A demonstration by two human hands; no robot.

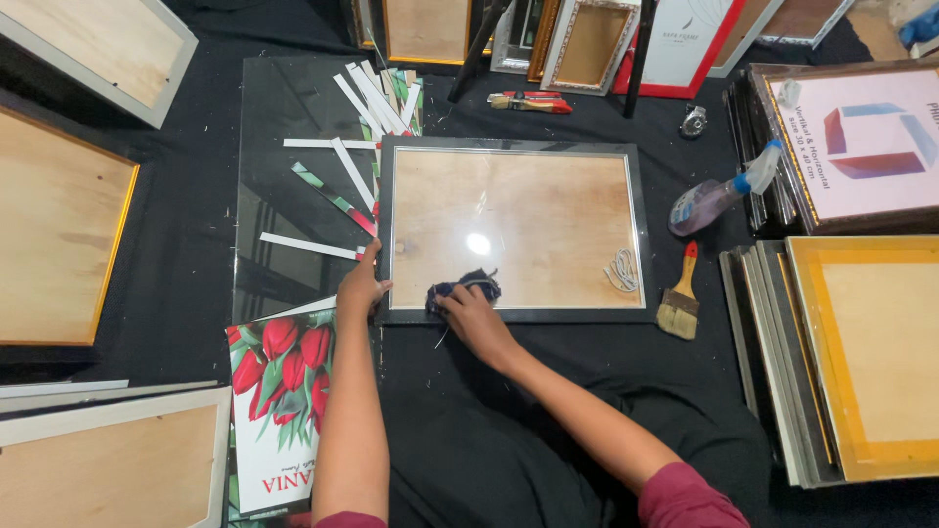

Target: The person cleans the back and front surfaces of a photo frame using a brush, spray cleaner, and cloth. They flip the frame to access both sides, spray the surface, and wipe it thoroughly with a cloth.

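A dark picture frame (pixel 512 147) with a glass pane over a wooden backing lies flat on the black cloth in front of me. My right hand (pixel 471 315) presses a dark blue cloth (pixel 464 287) onto the glass near the frame's lower left corner. My left hand (pixel 360 287) rests on the frame's left edge at that corner, fingers laid over it. A small white coil of string (pixel 621 270) lies on the glass at the right.
A paintbrush (pixel 680 297) and a spray bottle (pixel 719 194) lie right of the frame. A loose glass sheet (pixel 284 127) with paper strips lies to the left, a tulip print (pixel 279 391) below it. Stacked frames (pixel 851 362) stand right; wooden-backed frames surround the area.
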